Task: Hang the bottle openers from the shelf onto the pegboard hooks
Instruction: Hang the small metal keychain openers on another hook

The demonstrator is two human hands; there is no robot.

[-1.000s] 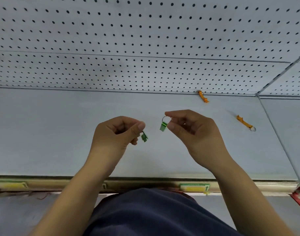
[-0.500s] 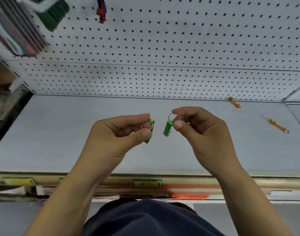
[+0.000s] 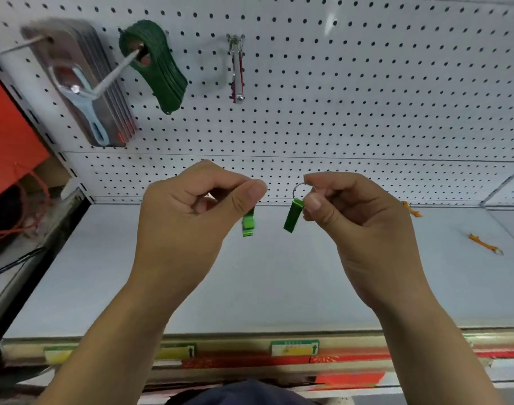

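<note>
Pinching a bright green bottle opener (image 3: 247, 225) between thumb and forefinger, the left hand (image 3: 188, 217) lets its flat body dangle; the right hand (image 3: 358, 217) pinches the wire ring (image 3: 295, 190) of a darker green opener (image 3: 293, 216). Both hang over the shelf (image 3: 279, 282), before the pegboard (image 3: 366, 83).
</note>
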